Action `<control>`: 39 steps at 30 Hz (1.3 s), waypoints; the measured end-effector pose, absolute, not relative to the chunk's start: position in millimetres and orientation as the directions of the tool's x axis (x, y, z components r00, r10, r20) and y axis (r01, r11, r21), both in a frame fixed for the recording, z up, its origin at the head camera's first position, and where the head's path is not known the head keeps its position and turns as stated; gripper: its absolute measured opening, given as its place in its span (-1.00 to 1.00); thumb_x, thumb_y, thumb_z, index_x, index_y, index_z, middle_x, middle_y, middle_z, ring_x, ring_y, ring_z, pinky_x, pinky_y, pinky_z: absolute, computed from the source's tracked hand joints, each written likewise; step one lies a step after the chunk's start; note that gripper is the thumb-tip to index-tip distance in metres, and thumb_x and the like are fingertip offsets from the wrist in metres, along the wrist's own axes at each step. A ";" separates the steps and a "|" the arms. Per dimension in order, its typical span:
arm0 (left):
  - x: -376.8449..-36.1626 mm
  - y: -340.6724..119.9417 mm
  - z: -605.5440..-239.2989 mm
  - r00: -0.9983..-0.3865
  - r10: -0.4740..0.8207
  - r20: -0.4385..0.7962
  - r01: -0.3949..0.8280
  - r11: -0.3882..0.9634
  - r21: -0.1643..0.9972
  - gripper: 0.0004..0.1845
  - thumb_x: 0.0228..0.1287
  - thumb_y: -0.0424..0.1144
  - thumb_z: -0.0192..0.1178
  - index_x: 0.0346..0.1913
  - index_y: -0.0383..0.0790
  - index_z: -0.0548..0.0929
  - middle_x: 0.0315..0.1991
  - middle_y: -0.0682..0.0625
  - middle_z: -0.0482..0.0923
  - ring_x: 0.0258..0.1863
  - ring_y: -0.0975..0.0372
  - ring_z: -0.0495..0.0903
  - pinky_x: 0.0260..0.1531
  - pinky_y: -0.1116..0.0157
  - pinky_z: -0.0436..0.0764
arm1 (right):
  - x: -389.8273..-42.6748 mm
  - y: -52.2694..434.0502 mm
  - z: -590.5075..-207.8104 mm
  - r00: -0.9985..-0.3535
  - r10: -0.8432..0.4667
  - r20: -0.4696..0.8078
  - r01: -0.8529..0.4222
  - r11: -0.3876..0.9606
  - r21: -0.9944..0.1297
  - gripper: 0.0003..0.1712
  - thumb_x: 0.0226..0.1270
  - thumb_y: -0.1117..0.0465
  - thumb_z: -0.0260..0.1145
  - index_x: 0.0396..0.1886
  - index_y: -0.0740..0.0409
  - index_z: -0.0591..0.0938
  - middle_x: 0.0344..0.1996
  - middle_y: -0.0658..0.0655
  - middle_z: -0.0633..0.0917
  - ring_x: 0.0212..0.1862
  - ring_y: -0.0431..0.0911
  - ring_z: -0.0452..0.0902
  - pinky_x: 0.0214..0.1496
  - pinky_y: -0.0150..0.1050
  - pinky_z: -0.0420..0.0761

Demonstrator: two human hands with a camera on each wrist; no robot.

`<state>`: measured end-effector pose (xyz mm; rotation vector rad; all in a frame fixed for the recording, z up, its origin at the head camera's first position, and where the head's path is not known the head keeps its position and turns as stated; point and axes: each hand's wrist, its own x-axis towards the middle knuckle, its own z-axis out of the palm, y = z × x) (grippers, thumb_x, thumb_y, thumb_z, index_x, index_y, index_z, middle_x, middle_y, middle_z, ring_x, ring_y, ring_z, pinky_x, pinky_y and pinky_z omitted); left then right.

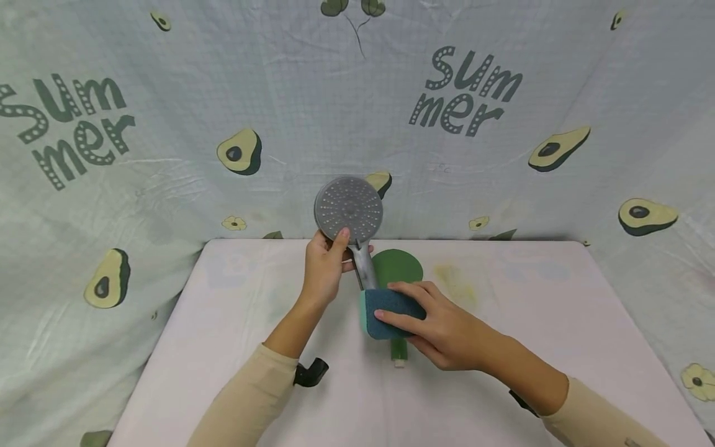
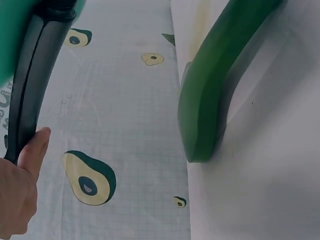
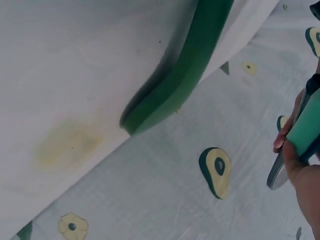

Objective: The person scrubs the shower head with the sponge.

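Facing the camera, round grey studded shower head (image 1: 349, 209), blue-green sponge (image 1: 389, 313) against its handle.

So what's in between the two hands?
In the head view, the shower head's grey handle runs down between them: the left hand grips it near the top, and the right hand holds a blue-green sponge against its lower end.

The only words I can read are on the avocado-print cloth (image 1: 346, 112) hung behind my table: "Summer", split over two lines as "sum" and "mer", printed once at the upper left and once at the upper right. Nothing I hold carries readable lettering.
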<state>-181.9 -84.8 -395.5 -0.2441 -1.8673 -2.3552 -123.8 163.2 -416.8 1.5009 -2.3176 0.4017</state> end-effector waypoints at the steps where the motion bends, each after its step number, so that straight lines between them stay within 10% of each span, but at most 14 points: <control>1: -181.9 -84.9 -396.2 -0.979 -0.002 0.203 0.198 -0.235 0.952 -0.62 0.67 -0.28 -0.04 0.35 -0.45 0.37 0.17 -0.43 0.59 -0.14 0.06 0.82 -0.22 0.19 0.80 | -124.0 161.0 -417.4 -0.386 -0.812 0.438 -0.912 0.409 -0.046 -0.45 0.68 -0.01 -0.04 0.57 -0.17 0.36 0.49 0.31 0.32 0.26 0.18 0.42 0.14 0.07 0.66; 8: -175.6 -82.2 -395.6 -0.984 0.025 0.178 0.166 -0.256 0.952 -0.59 0.70 -0.20 -0.12 0.37 -0.42 0.35 0.15 -0.40 0.57 -0.25 0.28 0.79 -0.29 0.37 0.77 | -135.9 135.1 -406.9 -0.446 -0.759 0.475 -0.841 0.537 0.069 -0.18 0.38 0.14 0.40 0.59 -0.17 0.33 0.47 0.37 0.33 0.24 0.30 0.45 0.22 0.14 0.61; 22: -163.4 -83.3 -394.8 -0.979 0.013 0.204 0.195 -0.237 0.952 -0.54 0.74 -0.19 -0.23 0.43 -0.44 0.29 0.23 -0.42 0.52 0.00 0.04 0.76 -0.12 0.29 0.78 | -133.8 139.4 -399.8 -0.500 -0.760 0.415 -0.828 0.560 0.028 -0.19 0.39 0.16 0.40 0.58 -0.23 0.34 0.46 0.32 0.34 0.26 0.27 0.44 0.23 0.11 0.62; 31: -164.8 -81.6 -392.4 -0.974 -0.041 0.224 0.227 -0.274 0.935 -0.55 0.73 -0.20 -0.21 0.44 -0.43 0.28 0.28 -0.40 0.49 0.13 -0.25 0.67 -0.03 0.09 0.76 | -115.3 183.2 -433.3 -0.457 -0.774 0.439 -0.885 0.444 -0.139 -0.46 0.67 -0.08 -0.13 0.52 -0.23 0.43 0.48 0.26 0.36 0.40 0.14 0.34 0.23 0.10 0.65; 39: -161.7 -68.1 -400.1 -0.980 -0.032 0.198 0.200 -0.206 0.958 -0.53 0.73 -0.19 -0.18 0.48 -0.39 0.26 0.32 -0.35 0.48 0.22 -0.14 0.64 0.03 0.14 0.73 | -129.4 159.4 -423.7 -0.512 -0.716 0.475 -0.827 0.561 -0.046 -0.34 0.54 0.09 0.28 0.57 -0.26 0.36 0.51 0.29 0.30 0.34 0.26 0.38 0.22 0.12 0.65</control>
